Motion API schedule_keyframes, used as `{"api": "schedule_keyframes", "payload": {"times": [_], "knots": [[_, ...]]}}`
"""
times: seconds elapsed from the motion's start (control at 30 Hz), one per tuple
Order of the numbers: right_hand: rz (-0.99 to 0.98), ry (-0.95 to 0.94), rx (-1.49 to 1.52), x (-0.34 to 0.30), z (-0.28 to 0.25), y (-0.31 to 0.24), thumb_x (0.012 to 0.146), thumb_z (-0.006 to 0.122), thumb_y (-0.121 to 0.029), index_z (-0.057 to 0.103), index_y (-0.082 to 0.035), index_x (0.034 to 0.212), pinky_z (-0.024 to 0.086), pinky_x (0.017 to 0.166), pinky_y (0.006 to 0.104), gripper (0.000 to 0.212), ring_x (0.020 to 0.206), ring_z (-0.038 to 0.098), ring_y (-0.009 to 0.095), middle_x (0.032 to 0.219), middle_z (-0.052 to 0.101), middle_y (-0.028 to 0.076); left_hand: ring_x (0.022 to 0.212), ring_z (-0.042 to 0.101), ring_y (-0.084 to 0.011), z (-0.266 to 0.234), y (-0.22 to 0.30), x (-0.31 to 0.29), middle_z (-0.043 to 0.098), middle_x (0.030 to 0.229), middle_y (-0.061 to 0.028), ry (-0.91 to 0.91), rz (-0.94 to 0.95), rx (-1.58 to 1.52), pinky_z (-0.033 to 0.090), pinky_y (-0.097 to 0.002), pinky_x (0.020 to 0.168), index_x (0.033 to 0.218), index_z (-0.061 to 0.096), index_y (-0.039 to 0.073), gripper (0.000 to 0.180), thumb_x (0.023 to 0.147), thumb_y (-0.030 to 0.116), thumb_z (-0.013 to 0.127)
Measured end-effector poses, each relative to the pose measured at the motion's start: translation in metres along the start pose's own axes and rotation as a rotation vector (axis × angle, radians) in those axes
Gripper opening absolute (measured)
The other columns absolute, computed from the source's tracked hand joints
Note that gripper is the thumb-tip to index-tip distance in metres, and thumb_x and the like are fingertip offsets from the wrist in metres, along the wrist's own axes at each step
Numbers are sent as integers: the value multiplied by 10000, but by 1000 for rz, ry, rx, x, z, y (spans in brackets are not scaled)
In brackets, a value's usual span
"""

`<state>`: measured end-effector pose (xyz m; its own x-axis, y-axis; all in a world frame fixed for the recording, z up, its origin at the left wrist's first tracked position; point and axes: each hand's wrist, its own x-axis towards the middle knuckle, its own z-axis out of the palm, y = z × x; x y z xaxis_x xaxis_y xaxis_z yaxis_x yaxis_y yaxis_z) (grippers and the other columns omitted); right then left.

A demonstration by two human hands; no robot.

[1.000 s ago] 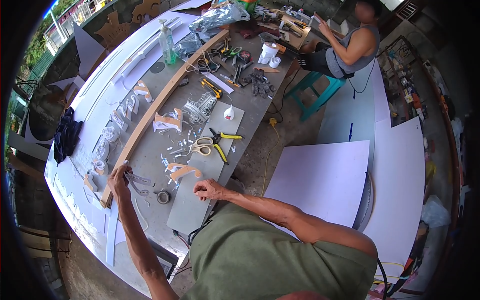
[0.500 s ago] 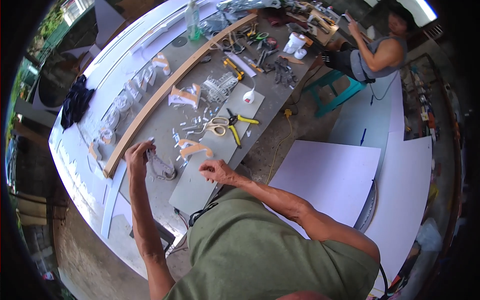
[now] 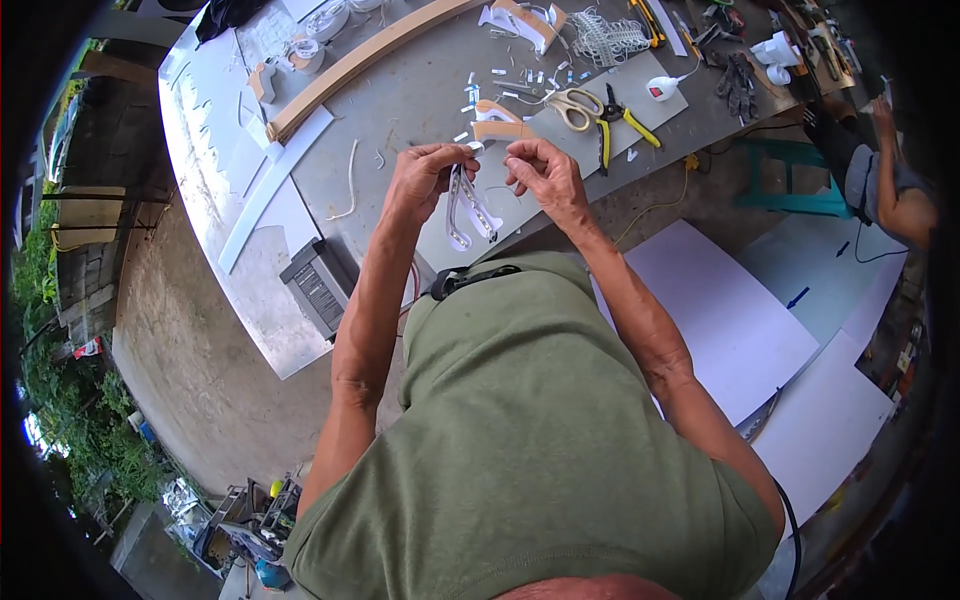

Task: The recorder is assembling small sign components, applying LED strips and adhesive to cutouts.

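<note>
From my left hand [image 3: 425, 182], closed in a pinch, hangs a looped white strip [image 3: 458, 222] dotted like an LED strip. My right hand [image 3: 550, 182] is just right of it, thumb and fingertips pressed together; whatever they hold, if anything, is too small to make out. Beyond my hands lies a white-sided, tan-faced shaped piece [image 3: 502, 131], with small white scraps around it. To its right are cream-handled scissors [image 3: 574, 112] and a yellow-handled wire stripper [image 3: 622, 128] on a grey board [image 3: 648, 92].
A long curved wooden strip [image 3: 370, 62] crosses the table. A grey metal box [image 3: 318, 285] sits at the near edge, left of me. Bundled white wire [image 3: 608, 38] and dark gloves [image 3: 737, 85] lie farther off. On the right, a person [image 3: 880, 185] is by a green stool [image 3: 800, 180].
My view has swung, so the table sits higher. My left hand has come in toward my body with the strip, and the two hands are now close together.
</note>
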<state>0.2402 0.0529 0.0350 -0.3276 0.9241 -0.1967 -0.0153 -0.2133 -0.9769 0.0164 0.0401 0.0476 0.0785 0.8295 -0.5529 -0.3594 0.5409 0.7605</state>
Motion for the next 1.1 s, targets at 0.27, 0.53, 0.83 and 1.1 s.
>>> {"api": "schedule_keyframes", "payload": {"times": [0.27, 0.53, 0.83, 1.1], "knots": [[-31, -4, -33, -4, 5, 4, 927, 671, -96, 663, 3, 1088, 561, 597, 254, 189, 732, 686, 110, 910, 705, 65, 724, 673, -175, 3, -10, -4, 721, 843, -137, 16, 1, 55, 528, -284, 683, 984, 722, -62, 208, 882, 119, 713], [5, 1, -66, -9, 0, 15, 925, 672, -99, 663, 8, 1084, 552, 582, 250, 192, 716, 680, 103, 896, 706, 59, 711, 665, -168, 9, -12, -5, 719, 834, -140, 26, -7, 60, 512, -280, 653, 974, 722, -65, 212, 871, 120, 716], [122, 106, -185, -25, -22, 38, 917, 651, -129, 687, 5, 1013, 522, 533, 232, 168, 641, 643, 77, 769, 681, 21, 650, 654, -126, -1, 10, 39, 717, 750, -93, -265, -117, 567, 508, -252, 599, 893, 745, -51, 229, 775, 145, 729], [208, 233, -94, -41, -45, 53, 900, 669, -132, 692, 5, 1005, 519, 523, 228, 175, 639, 643, 78, 784, 678, 27, 645, 649, -117, 37, 36, 84, 722, 749, -54, -722, 63, 1052, 501, -268, 631, 835, 763, -10, 282, 741, 247, 695]]}}
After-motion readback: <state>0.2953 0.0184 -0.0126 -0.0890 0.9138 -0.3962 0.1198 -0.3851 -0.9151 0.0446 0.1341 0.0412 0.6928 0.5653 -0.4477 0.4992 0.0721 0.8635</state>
